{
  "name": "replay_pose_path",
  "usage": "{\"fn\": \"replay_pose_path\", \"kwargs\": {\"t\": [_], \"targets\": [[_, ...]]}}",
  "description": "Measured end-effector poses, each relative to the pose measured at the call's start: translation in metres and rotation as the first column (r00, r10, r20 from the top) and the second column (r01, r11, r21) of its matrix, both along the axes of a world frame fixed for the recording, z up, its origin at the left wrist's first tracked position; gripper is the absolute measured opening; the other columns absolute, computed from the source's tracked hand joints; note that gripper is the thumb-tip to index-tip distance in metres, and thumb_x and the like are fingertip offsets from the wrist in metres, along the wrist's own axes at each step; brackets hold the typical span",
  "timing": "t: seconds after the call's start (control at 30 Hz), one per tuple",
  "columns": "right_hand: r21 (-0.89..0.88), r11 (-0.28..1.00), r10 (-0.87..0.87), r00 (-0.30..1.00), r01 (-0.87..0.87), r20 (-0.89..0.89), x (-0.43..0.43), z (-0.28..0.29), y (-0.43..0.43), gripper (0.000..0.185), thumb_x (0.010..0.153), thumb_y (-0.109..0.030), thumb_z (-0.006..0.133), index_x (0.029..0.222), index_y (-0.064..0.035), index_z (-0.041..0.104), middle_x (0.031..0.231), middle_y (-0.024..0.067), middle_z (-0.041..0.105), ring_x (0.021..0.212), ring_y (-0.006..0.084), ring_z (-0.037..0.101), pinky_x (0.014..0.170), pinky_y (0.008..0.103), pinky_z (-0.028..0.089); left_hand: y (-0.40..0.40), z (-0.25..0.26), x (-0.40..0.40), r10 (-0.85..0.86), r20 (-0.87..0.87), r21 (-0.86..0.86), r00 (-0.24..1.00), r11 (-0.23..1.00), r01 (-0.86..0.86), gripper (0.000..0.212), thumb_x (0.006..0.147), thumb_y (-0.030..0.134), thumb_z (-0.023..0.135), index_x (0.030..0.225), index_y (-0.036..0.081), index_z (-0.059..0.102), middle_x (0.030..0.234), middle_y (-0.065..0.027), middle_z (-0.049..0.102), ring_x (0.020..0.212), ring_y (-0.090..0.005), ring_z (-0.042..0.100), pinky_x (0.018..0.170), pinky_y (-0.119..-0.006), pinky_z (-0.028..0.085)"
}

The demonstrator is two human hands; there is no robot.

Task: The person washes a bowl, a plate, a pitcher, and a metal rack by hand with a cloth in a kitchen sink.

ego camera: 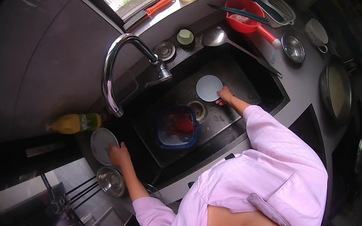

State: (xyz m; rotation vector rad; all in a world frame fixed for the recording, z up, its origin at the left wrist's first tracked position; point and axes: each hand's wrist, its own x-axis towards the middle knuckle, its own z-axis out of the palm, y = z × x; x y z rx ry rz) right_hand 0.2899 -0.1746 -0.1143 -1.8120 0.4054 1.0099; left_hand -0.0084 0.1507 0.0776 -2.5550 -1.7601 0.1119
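My right hand (225,96) holds a small white dish (209,88) by its lower right rim, above the floor of the dark sink (240,71). On the counter left of the sink lies a white plate (98,141). My left hand (118,155) is at that plate's right edge, its fingers over the rim; whether they grip it is unclear. Between my hands, a blue-rimmed basin (179,146) sits in the sink with sudsy water and a red cloth-like item (183,123) inside. The drain (197,110) shows beside it.
A chrome faucet (109,77) arches over the sink's left part. A steel spatula (244,51) lies across its back right corner. Nearby are a red ladle (241,26), a steel bowl (292,47), a mug (315,33) and a pan (337,90). Left: yellow bottle (70,124), metal bowl (110,181).
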Motion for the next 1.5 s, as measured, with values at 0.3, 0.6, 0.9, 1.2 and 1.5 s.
{"fn": "replay_pose_path", "kwargs": {"t": [0.3,0.6,0.9,1.2,1.5], "targets": [[-0.149,0.987,0.085,0.983,-0.061,0.160,-0.003,0.026,0.004,0.024,0.073,-0.002,0.034,0.084,0.0086,0.052,0.055,0.0152,0.056,0.039,0.0209,0.055,0.030,0.0324,0.042,-0.058,0.000,0.005,-0.244,0.315,0.137,0.917,0.968,0.210,0.041,0.072,0.015,0.059,0.109,0.001,0.048,0.125,-0.0213,0.039,0.111,-0.0347,0.043,0.088,-0.040,0.039],[0.458,0.591,-0.302,0.708,0.664,-0.638,0.009,0.038,-0.032,0.016,0.076,-0.009,0.042,0.082,0.0043,0.050,0.049,0.0008,0.043,0.033,0.0061,0.031,0.030,0.0201,0.026,-0.114,-0.021,0.009,-0.142,0.553,-0.157,0.821,0.950,0.270,0.025,0.071,0.014,0.060,0.093,0.001,0.057,0.121,-0.0205,0.045,0.107,-0.0351,0.047,0.086,-0.037,0.041],[0.376,0.837,0.490,0.850,-0.398,-0.192,-0.089,0.104,0.051,0.014,0.071,-0.012,0.051,0.074,0.0012,0.054,0.051,0.0063,0.053,0.032,0.0104,0.041,0.030,0.0233,0.032,-0.134,-0.060,0.027,0.903,0.233,-0.743,0.361,-0.074,0.665,0.053,0.079,0.034,0.059,0.119,0.005,0.041,0.113,-0.0119,0.049,0.098,-0.0258,0.053,0.074,-0.040,0.051],[-0.548,0.208,0.859,-0.116,-0.810,0.498,-0.128,0.051,0.110,0.035,0.081,-0.028,0.046,0.115,-0.0180,0.049,0.111,0.0171,0.049,0.103,0.0299,0.046,0.080,0.0427,0.042,-0.109,-0.100,-0.031,0.911,0.327,-0.921,0.250,0.248,0.300,0.068,0.051,-0.006,0.040,0.118,0.002,0.039,0.104,-0.0162,0.050,0.096,-0.0336,0.053,0.070,-0.046,0.051],[-0.357,0.431,0.892,0.331,-0.828,0.309,-0.121,0.008,0.131,0.043,0.066,-0.034,0.061,0.101,-0.0101,0.060,0.093,0.0187,0.060,0.088,0.0312,0.058,0.078,0.0383,0.045,-0.105,-0.111,0.001,0.813,0.324,-0.935,0.484,0.354,0.032,0.065,0.054,-0.007,0.038,0.119,0.001,0.036,0.108,-0.0205,0.047,0.089,-0.0387,0.055,0.056,-0.045,0.054]]}}
